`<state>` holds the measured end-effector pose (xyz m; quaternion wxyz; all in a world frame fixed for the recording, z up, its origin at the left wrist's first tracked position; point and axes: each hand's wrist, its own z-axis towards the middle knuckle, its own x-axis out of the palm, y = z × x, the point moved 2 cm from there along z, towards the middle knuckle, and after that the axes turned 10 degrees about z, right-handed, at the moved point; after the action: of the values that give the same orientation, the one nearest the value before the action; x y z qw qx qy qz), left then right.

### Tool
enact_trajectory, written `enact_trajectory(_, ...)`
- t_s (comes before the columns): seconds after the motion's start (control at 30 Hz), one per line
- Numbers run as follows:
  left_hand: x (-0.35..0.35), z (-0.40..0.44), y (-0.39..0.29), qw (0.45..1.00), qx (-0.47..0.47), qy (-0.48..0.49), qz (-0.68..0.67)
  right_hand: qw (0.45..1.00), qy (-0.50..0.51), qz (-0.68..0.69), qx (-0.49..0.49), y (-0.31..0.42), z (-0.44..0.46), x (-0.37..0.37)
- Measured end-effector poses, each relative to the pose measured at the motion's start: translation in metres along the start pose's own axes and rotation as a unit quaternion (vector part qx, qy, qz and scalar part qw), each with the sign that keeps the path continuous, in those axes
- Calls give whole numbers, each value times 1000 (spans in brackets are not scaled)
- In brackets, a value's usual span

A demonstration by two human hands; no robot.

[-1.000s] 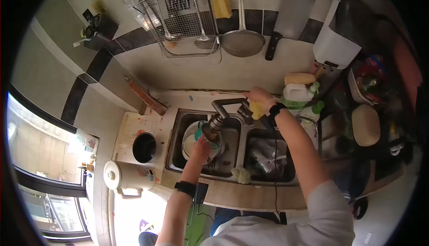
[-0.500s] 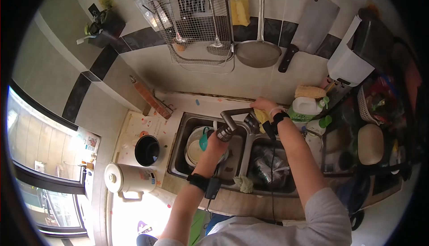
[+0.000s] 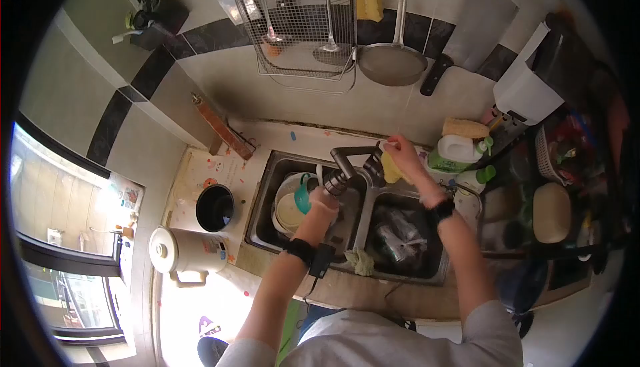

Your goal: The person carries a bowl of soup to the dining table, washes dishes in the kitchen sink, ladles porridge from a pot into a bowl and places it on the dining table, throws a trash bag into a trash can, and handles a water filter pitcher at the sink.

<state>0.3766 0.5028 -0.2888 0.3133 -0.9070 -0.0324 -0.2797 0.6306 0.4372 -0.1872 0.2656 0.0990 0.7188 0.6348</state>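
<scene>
My left hand (image 3: 323,204) is in the left basin (image 3: 350,234), right below the head of the dark faucet (image 3: 343,160). It is blurred and its fingers are mostly hidden. Close by on its left are a teal cup (image 3: 303,197) and pale bowls (image 3: 288,212). My right hand (image 3: 407,159) hovers behind the sink at the faucet's base, its fingers loosely bent and slightly apart, with nothing visible between them. A yellow cloth (image 3: 392,169) lies just under that hand.
The right basin holds a clear plastic bag (image 3: 400,237). A pale rag (image 3: 360,262) hangs on the front rim. Left of the sink stand a black pot (image 3: 215,208) and a cream jug (image 3: 193,250). A green-labelled bottle (image 3: 453,154) stands at the back right.
My right hand has lifted off the yellow cloth and turned, its wrist moving right and toward me. My left hand stays below the faucet head; the small bowl by it earlier no longer shows.
</scene>
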Motion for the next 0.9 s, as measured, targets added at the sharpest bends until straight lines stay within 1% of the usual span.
enact_trajectory(0.03, -2, -1, 2, 1000, -1, -16, 3, 998, -21, 54, -5, -1, -19, 4)
enact_trajectory(0.07, -4, -2, 3, 1000, -4, -28, 7, 996, -15, 88, 6, 3, -43, 14)
enact_trajectory(0.1, -3, -7, 3, 999, -7, -30, 11, 983, 6, 176, 43, 6, -66, 32)
enact_trajectory(0.13, -1, -14, 3, 999, -9, -28, 15, 987, 37, 156, 3, -14, -75, 51)
enact_trajectory(0.17, 0, -22, 2, 1000, -12, -21, 17, 982, 87, 167, 18, 5, -93, 68)
enact_trajectory(0.2, 0, -30, 2, 1000, -17, -14, 21, 961, 124, 233, 80, 14, -104, 88)
enact_trajectory(0.23, -1, -37, 1, 1000, -20, 0, 17, 959, 133, 232, 92, 24, -111, 108)
enact_trajectory(0.3, 0, -52, -2, 998, -36, 45, -5, 908, 234, 316, 142, 15, -107, 146)
enact_trajectory(0.33, -4, -62, -7, 999, -12, 15, -28, 881, 209, 372, 204, 12, -105, 163)
enact_trajectory(0.43, 0, -103, -31, 999, 1, 29, -20, 761, 187, 558, 274, 19, -104, 191)
enact_trajectory(0.47, -7, -106, -34, 994, 9, 107, -10, 771, 205, 543, 263, 23, -105, 194)
enact_trajectory(0.57, -19, -93, -27, 1000, 1, 23, -1, 801, 245, 497, 228, 36, -110, 191)
enact_trajectory(0.67, -33, -66, -15, 999, -26, -39, -24, 876, 224, 379, 199, 21, -113, 168)
enact_trajectory(0.73, -45, -44, -8, 997, 28, -57, -41, 893, 192, 369, 173, 54, -124, 142)
enact_trajectory(0.77, -47, -38, -6, 995, 53, -67, -50, 900, 176, 364, 161, 67, -126, 132)
enact_trajectory(0.8, -41, -45, -9, 995, 46, -76, -46, 895, 146, 385, 171, 68, -123, 126)
enact_trajectory(0.87, -26, -65, -21, 994, 34, -95, -35, 883, 139, 407, 188, 79, -118, 122)
enact_trajectory(0.9, -28, -59, -19, 992, 21, -118, -36, 876, 137, 420, 195, 84, -115, 123)
